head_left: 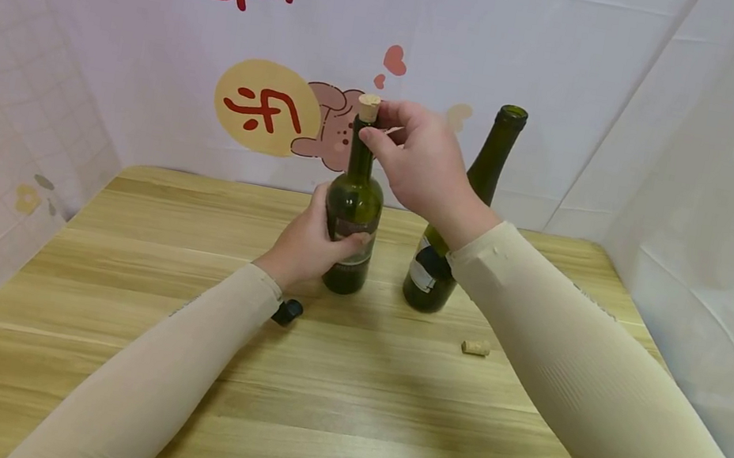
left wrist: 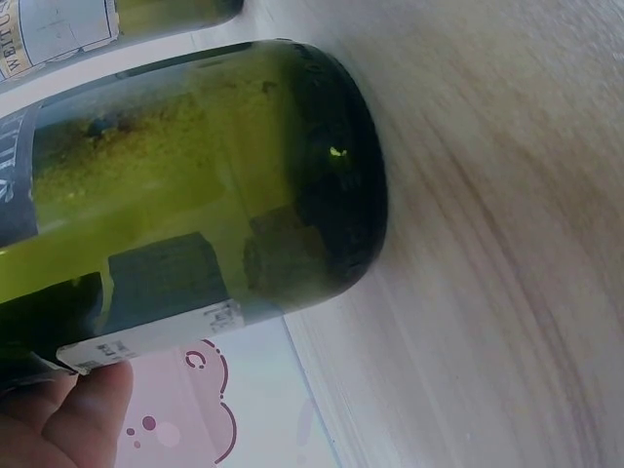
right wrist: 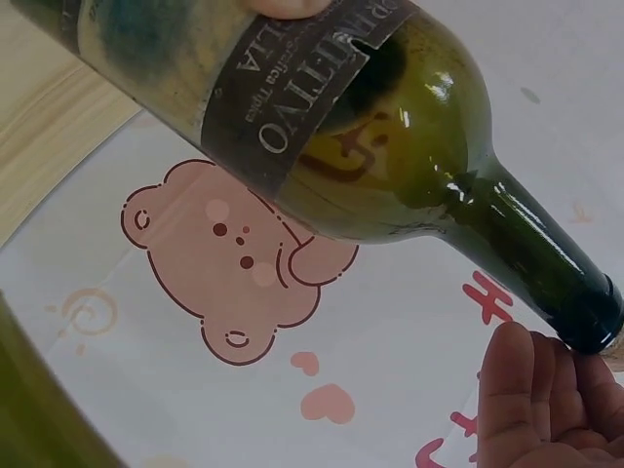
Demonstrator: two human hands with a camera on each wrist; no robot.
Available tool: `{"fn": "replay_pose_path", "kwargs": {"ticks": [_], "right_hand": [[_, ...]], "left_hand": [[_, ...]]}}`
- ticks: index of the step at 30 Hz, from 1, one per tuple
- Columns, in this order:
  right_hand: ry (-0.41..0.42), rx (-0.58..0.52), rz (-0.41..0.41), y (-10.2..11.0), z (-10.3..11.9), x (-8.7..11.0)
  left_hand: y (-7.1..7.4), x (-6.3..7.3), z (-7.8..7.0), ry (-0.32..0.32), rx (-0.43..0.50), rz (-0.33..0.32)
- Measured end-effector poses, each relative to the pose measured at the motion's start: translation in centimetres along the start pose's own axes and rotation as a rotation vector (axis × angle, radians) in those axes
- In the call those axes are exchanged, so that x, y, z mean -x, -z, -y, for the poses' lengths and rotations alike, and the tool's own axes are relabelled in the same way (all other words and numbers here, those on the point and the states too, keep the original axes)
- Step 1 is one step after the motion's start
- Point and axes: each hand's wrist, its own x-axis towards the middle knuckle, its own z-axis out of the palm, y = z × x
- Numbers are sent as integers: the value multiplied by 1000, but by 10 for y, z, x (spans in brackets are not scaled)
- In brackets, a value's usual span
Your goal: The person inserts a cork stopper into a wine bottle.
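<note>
A dark green wine bottle (head_left: 355, 199) stands upright in the head view, with my left hand (head_left: 310, 244) wrapped around its body. A pale cork (head_left: 368, 107) sticks up from its mouth. My right hand (head_left: 425, 158) is beside the bottle's top, fingertips right at the cork and thumb overlapping the neck. In the right wrist view, the right hand's fingers (right wrist: 551, 400) are loosely bent next to the mouth, and the cork (right wrist: 616, 353) is cut off by the frame edge. Close up in the left wrist view is the bottle's base (left wrist: 331, 185), with left fingertips (left wrist: 93, 414) at its label.
A second, taller green bottle (head_left: 432, 271), uncorked, stands to the right, partly behind my right forearm. Another cork (head_left: 475, 348) lies on the wooden table (head_left: 332, 448) at the right. A small black object (head_left: 287, 312) lies by my left sleeve. A printed white cloth (head_left: 514, 28) hangs behind.
</note>
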Motion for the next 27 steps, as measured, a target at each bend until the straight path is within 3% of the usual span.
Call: {"fn": "replay_pose_path", "kwargs": {"ticks": [11,27], "right_hand": [[23,41,-6,4,-5,13],[45,81,4,18,-14,50]], "left_hand": [[0,1,-1,19,11,10],[0,0,-1,22,23,8]]}}
